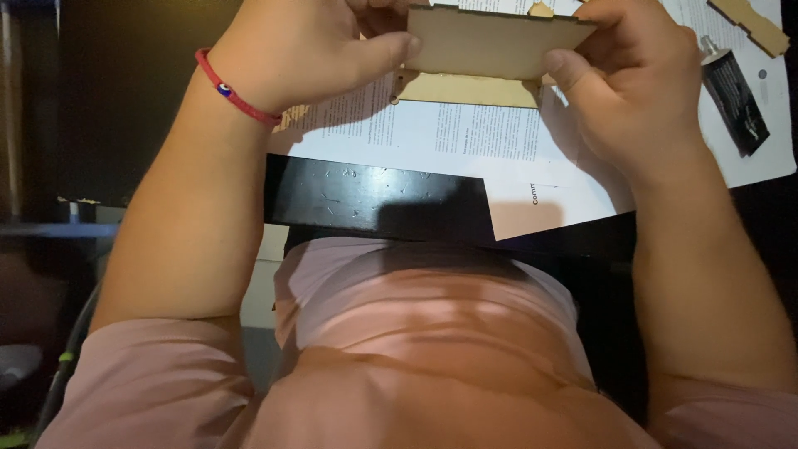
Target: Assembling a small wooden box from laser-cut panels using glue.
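Above printed sheets point(465, 137), a notched wooden panel point(490, 41) spans between both hands: left hand point(299, 50) pinches its left end, right hand point(623, 83) clasps its right end.

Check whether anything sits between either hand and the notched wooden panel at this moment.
Nothing visible does. The left hand and right hand both grip the wooden panel directly, thumbs pressed on its near face, holding it against a second wooden piece above the printed sheets.

Pink short sleeves point(158, 374); red cord bracelet point(235, 93), blue bead, left wrist.
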